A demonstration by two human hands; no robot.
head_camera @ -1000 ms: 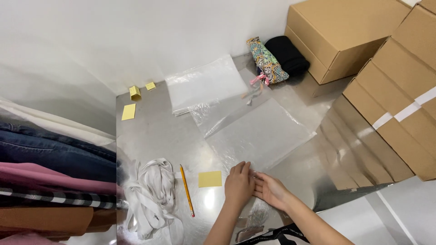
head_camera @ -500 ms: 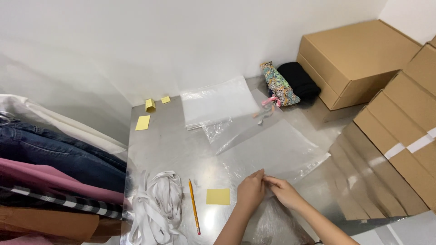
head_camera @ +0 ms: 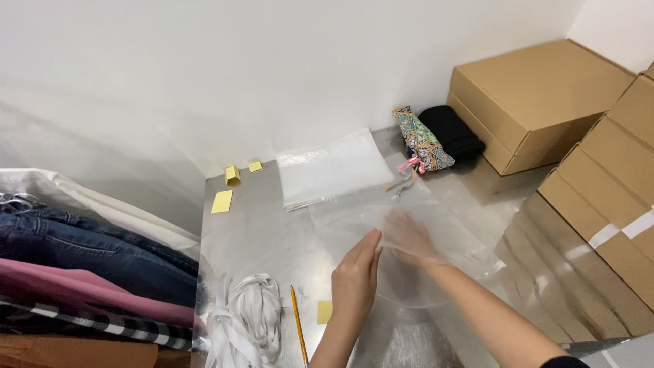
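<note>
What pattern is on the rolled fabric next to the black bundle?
A multicoloured paisley-like print on the rolled fabric, tied with pink ribbon; only the head view shows it.
</note>
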